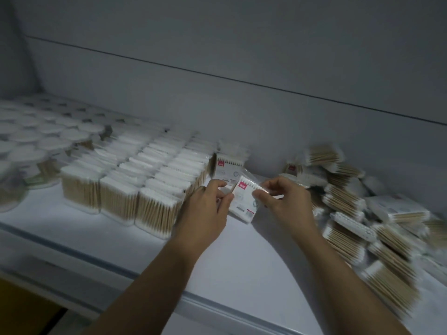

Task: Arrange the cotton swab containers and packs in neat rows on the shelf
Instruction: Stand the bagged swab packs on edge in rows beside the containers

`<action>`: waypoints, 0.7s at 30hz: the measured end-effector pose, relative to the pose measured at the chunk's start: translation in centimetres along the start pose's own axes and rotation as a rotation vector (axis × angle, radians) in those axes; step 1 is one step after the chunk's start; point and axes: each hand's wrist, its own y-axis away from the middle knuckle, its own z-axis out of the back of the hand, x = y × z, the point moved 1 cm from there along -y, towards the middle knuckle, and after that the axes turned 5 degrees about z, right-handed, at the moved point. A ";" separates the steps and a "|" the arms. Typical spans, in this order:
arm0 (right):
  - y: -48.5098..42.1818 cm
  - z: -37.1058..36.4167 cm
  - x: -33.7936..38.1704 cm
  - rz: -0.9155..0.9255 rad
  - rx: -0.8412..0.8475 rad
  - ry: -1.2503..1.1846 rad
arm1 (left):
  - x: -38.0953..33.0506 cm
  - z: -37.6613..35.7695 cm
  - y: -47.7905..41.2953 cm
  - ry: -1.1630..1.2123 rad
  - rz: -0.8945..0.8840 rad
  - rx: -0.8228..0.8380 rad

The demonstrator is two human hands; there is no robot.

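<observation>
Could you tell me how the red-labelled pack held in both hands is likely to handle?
Probably light: the left hand and right hand hold the pack by fingertip pinches. Its glossy clear wrap looks slippery. Flat and thin, it may tip unless leaned against the standing rows.
</observation>
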 end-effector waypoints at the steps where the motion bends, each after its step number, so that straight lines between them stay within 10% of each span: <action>1: -0.6 -0.2 0.2 0.029 -0.014 0.054 | 0.0 0.1 0.0 -0.046 -0.014 -0.029; 21: -5.2 -7.4 -0.1 0.344 -0.163 0.258 | -0.3 -1.7 -1.3 -0.391 -0.073 0.051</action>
